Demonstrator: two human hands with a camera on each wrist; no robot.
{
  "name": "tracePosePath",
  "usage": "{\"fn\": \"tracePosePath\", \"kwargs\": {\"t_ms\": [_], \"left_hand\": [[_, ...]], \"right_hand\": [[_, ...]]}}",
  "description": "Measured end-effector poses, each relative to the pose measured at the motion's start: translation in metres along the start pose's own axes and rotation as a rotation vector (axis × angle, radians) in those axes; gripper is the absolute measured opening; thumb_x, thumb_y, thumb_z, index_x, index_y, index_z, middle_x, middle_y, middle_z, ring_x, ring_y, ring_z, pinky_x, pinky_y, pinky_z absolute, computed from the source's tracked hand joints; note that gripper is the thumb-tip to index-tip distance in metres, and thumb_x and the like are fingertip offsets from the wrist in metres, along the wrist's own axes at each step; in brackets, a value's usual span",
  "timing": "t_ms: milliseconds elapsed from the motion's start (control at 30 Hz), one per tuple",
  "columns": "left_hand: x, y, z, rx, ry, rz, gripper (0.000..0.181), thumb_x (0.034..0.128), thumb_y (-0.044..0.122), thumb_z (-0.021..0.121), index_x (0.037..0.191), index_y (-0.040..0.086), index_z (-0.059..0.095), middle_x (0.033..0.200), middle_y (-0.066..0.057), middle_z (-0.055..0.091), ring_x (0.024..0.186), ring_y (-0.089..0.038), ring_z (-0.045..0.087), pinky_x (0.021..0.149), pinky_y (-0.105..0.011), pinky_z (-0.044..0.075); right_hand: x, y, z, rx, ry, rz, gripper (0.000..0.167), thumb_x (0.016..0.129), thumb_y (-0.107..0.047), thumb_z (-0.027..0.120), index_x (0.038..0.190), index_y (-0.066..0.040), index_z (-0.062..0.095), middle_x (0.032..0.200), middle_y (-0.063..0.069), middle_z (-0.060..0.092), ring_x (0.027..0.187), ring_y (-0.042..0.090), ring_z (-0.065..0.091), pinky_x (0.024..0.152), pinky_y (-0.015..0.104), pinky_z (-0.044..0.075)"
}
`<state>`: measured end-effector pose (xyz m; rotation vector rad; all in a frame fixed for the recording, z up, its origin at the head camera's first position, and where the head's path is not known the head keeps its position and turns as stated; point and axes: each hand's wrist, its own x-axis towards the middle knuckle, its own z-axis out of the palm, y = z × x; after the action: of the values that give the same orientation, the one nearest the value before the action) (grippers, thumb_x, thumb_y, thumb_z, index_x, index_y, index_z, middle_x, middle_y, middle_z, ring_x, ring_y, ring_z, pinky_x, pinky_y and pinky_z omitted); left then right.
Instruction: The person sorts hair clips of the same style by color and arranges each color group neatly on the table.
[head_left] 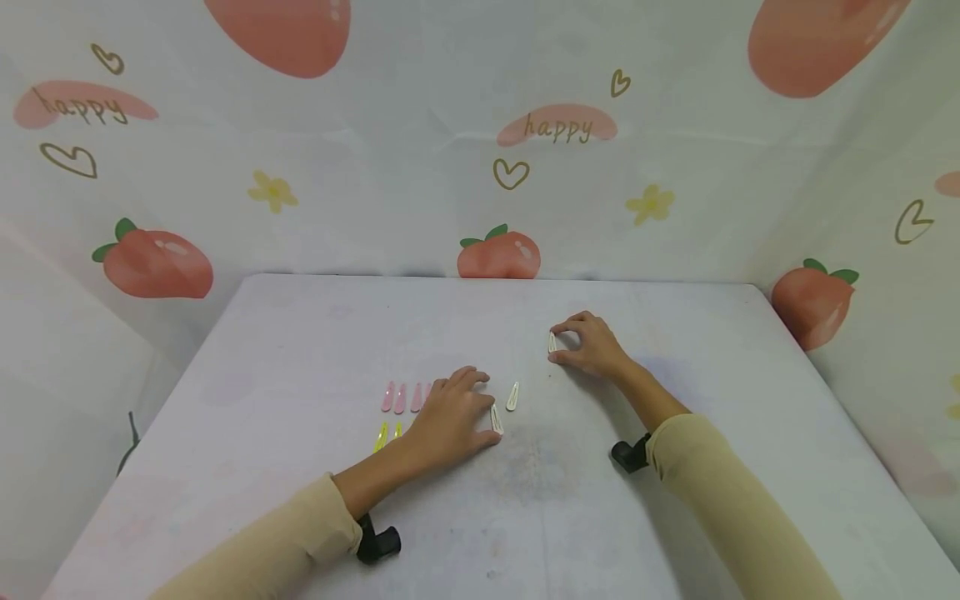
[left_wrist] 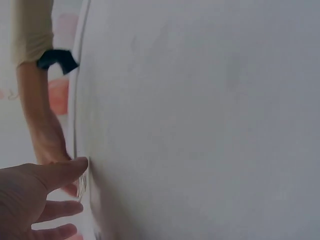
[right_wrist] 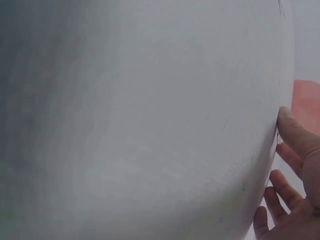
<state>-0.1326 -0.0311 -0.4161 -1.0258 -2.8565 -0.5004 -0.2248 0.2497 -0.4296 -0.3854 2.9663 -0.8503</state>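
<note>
In the head view my left hand (head_left: 448, 417) pinches a white snap hair clip (head_left: 497, 420) between thumb and forefinger, low over the table. Farther back and to the right, my right hand (head_left: 592, 347) holds a second white hair clip (head_left: 552, 342) by its ends, thumb on the near end. Between the two hands a third white hair clip (head_left: 512, 397) lies flat on the table. The left wrist view shows the left thumb (left_wrist: 65, 171) against its clip (left_wrist: 82, 186). In the right wrist view, thumb and fingers (right_wrist: 286, 191) meet the tabletop at the edge of the picture; that clip is barely discernible.
Left of the left hand lies a row of several pink hair clips (head_left: 401, 398), partly covered by that hand. Nearer are yellow hair clips (head_left: 382, 436), partly behind the left forearm. The white table (head_left: 315, 333) ends at a fruit-printed cloth (head_left: 420, 200).
</note>
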Motion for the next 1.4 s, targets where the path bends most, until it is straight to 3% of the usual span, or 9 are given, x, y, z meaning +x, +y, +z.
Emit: {"fn": "tracePosePath", "kwargs": {"t_ms": [233,367,567,867,967,1200,1400], "left_hand": [[0.013,-0.021,-0.011,-0.108,-0.047,-0.104,0.044,0.078,0.031,0.084,0.116,0.01,0.075,0.14,-0.013,0.054,0.143,-0.032,0.034,0.104,-0.059,0.037],[0.018,-0.027,-0.013,-0.117,-0.077,-0.152,0.046,0.079,0.032,0.083,0.117,0.009,0.074,0.141,-0.014,0.054,0.145,-0.033,0.031,0.107,-0.06,0.034],[0.02,-0.033,-0.011,-0.113,-0.085,-0.166,0.045,0.08,0.033,0.083,0.117,0.009,0.074,0.14,-0.014,0.055,0.144,-0.034,0.032,0.107,-0.06,0.035],[0.025,-0.036,-0.012,-0.125,-0.117,-0.131,0.053,0.0799,0.038,0.082,0.124,0.012,0.071,0.144,-0.013,0.051,0.143,-0.033,0.032,0.105,-0.06,0.036],[0.031,-0.034,-0.013,-0.149,-0.134,-0.084,0.057,0.0783,0.039,0.084,0.126,0.012,0.07,0.144,-0.013,0.051,0.14,-0.03,0.036,0.103,-0.058,0.039],[0.053,-0.029,-0.009,-0.155,-0.257,0.027,0.066,0.0781,0.042,0.084,0.136,0.019,0.063,0.146,-0.014,0.047,0.14,-0.03,0.037,0.104,-0.055,0.04],[0.064,-0.027,-0.004,-0.142,-0.296,0.086,0.057,0.0783,0.041,0.084,0.129,0.022,0.069,0.146,-0.016,0.049,0.142,-0.033,0.032,0.103,-0.058,0.039]], "right_hand": [[0.0,-0.002,-0.001,0.001,0.0,0.009,0.048,0.084,-0.024,0.081,0.125,-0.003,0.068,0.128,0.024,0.054,0.124,0.043,0.045,0.105,0.057,0.035],[-0.001,-0.002,-0.001,0.004,0.0,0.001,0.048,0.084,-0.024,0.08,0.125,-0.002,0.068,0.129,0.025,0.053,0.123,0.043,0.045,0.105,0.057,0.034],[-0.003,-0.004,-0.002,0.007,-0.003,-0.005,0.047,0.085,-0.023,0.08,0.125,-0.002,0.067,0.13,0.026,0.052,0.124,0.045,0.045,0.105,0.058,0.034],[-0.003,-0.004,-0.002,0.008,-0.004,0.001,0.047,0.085,-0.023,0.08,0.125,-0.002,0.067,0.13,0.025,0.052,0.125,0.044,0.044,0.106,0.058,0.034],[-0.002,-0.003,-0.001,0.008,-0.004,0.006,0.047,0.085,-0.023,0.08,0.125,-0.003,0.068,0.13,0.025,0.052,0.125,0.044,0.044,0.106,0.058,0.034],[-0.002,-0.002,-0.001,-0.003,0.0,0.012,0.047,0.085,-0.024,0.08,0.125,-0.003,0.068,0.129,0.024,0.053,0.124,0.043,0.045,0.105,0.059,0.034],[-0.001,-0.003,0.0,0.001,0.005,0.012,0.048,0.084,-0.025,0.081,0.125,-0.004,0.068,0.128,0.024,0.053,0.123,0.042,0.046,0.105,0.058,0.035]]}}
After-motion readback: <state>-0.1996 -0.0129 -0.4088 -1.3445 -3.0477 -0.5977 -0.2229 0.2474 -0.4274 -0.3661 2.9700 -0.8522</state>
